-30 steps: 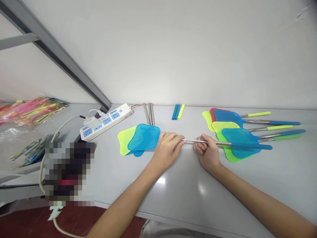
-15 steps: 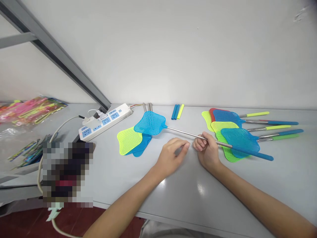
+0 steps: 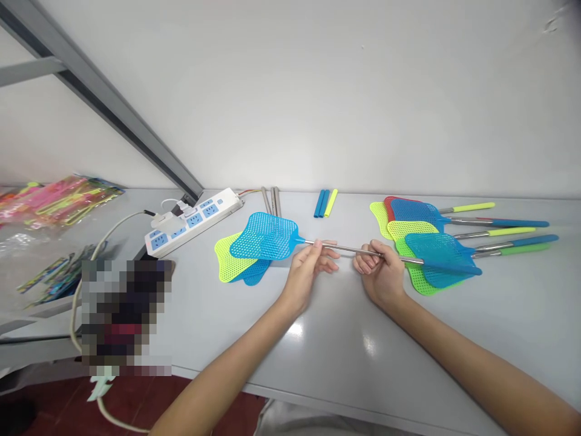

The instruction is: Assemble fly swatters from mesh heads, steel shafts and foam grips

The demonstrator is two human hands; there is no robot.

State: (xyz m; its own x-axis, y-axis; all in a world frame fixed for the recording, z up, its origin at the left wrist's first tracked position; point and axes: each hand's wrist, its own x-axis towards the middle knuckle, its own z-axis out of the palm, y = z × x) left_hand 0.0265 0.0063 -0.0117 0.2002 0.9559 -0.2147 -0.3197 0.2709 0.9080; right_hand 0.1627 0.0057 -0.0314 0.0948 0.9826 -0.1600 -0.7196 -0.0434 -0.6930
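A blue fly swatter [image 3: 264,235] with a thin metal rod and a blue handle lies across both my hands. My left hand [image 3: 305,274] pinches the rod just behind the swatter's head, its other fingers loosely curled beyond it. Farther along the rod, my right hand [image 3: 382,272] is closed round it with the palm turned up. The blue handle passes over a pile of swatters on the right. Under the held swatter's head lie a yellow swatter head [image 3: 230,264] and blue mesh [image 3: 256,274], partly covered.
Several finished-looking swatters [image 3: 415,227] lie on the right of the grey table [image 3: 327,369]. Blue and yellow tubes [image 3: 323,204] and metal rods [image 3: 274,200] lie near the wall. A white power strip [image 3: 195,223], cables and bagged colourful pieces [image 3: 68,200] are on the left.
My left hand has turned and taken hold of the rod near the head. The held swatter has shifted left and slightly down at its head end, its rod sliding along my right hand.
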